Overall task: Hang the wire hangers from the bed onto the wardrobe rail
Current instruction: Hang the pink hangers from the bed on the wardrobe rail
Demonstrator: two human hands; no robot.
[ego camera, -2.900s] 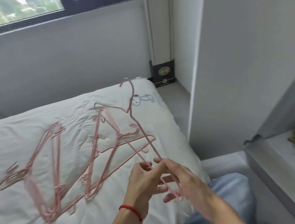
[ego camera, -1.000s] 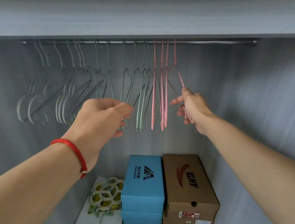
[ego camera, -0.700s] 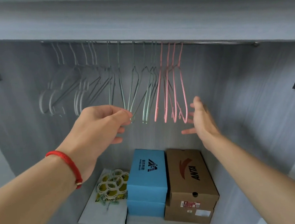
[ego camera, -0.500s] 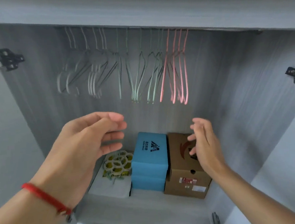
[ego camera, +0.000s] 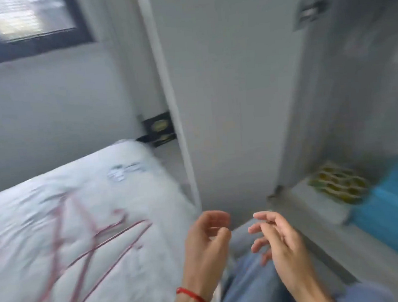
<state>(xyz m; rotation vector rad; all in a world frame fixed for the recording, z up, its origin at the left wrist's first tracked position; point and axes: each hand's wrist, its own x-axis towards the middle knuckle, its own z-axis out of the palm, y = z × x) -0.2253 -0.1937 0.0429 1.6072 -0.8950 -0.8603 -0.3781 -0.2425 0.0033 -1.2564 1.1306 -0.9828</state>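
Several pink wire hangers (ego camera: 89,250) lie tangled on the white bed (ego camera: 133,179) at the lower left, blurred by motion. My left hand (ego camera: 206,243), with a red string on its wrist, hangs over the bed's right edge with loosely curled fingers and holds nothing. My right hand (ego camera: 280,244) is beside it, fingers relaxed and apart, also empty. Both hands are to the right of the hangers and touch none of them. The wardrobe rail is out of view.
The open wardrobe door (ego camera: 231,88) stands upright between bed and wardrobe. On the wardrobe floor at right sit a blue box (ego camera: 393,211) and a yellow-green ring pack (ego camera: 338,185). A window (ego camera: 23,24) is at upper left. My jeans-clad leg (ego camera: 248,280) is below the hands.
The view has swung from the wardrobe interior down and left to the bed. Both hands let go of the hung hangers, dropped from the rail and are now empty near the bed.
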